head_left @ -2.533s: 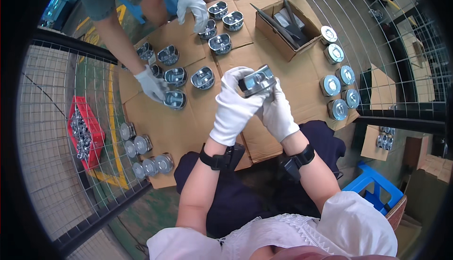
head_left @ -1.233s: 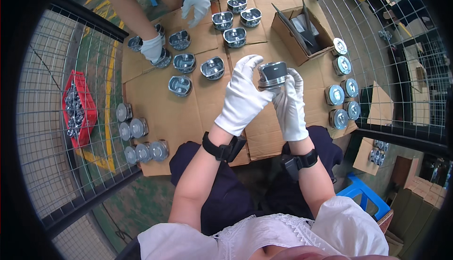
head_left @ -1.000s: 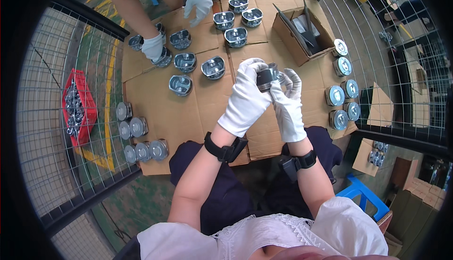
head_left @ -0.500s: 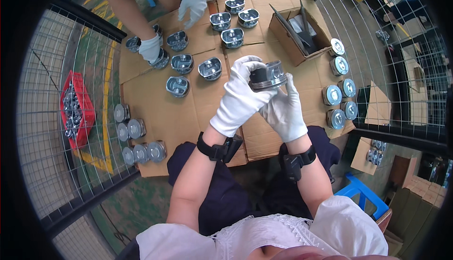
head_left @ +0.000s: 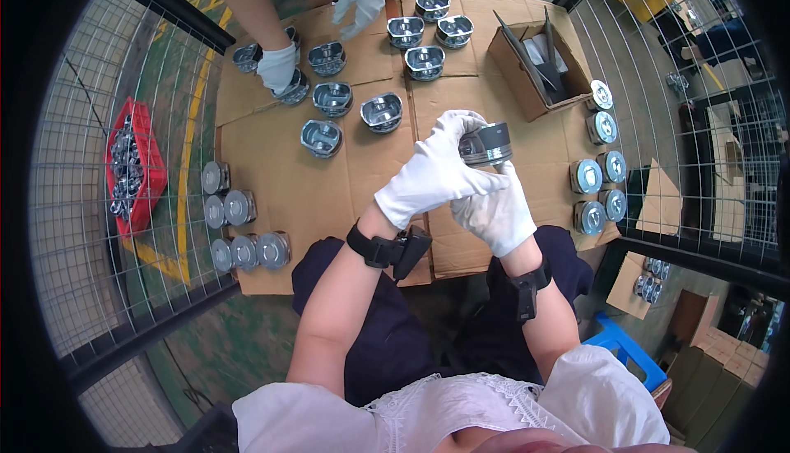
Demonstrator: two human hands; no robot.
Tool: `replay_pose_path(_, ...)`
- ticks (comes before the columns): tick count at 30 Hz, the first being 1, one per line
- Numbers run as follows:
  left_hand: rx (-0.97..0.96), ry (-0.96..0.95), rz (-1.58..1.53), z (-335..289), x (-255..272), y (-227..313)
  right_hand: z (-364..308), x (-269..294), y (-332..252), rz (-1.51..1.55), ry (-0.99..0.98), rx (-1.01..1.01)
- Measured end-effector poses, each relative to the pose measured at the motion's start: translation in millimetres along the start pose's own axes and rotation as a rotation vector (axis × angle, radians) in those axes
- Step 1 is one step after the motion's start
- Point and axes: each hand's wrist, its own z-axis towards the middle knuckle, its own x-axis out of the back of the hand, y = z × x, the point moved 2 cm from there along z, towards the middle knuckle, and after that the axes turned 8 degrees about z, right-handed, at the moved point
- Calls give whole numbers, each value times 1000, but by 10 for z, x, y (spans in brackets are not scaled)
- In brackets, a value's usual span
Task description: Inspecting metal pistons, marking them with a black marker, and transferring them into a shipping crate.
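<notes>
Above the cardboard-covered table, I hold a metal piston [head_left: 491, 142] with its ringed end low and its dark skirt patch turned to the right. My left hand [head_left: 436, 165], in a white glove, is closed around its left side. My right hand [head_left: 499, 213], gloved too, grips it from below; some of its fingers are hidden behind the left hand. Left of my hands, a piston [head_left: 381, 113] rests with its hollow side up, close to another piston [head_left: 321, 138] and several more.
Several pistons stand crown up along the right edge [head_left: 588, 176] and left edge [head_left: 240, 207]. An open cardboard box [head_left: 539, 107] with dark dividers is at the far right. Across the table, a co-worker's gloved hand [head_left: 278, 70] touches a piston. Wire mesh flanks both sides; a red crate [head_left: 136, 173] lies beyond the left mesh.
The piston has turned in my hands, bringing its dark skirt patch from the left side to the right. My view has shifted slightly. The co-worker's hand remains on a piston.
</notes>
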Motion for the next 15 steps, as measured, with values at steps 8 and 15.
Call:
replay_pose_path(8, -182, 260, 235, 40, 25, -80, -14, -285, 27, -501, -65, 481)
replay_pose_path(15, -243, 302, 275, 78, -1, -167, -60, -267, 1, -865, -63, 792)
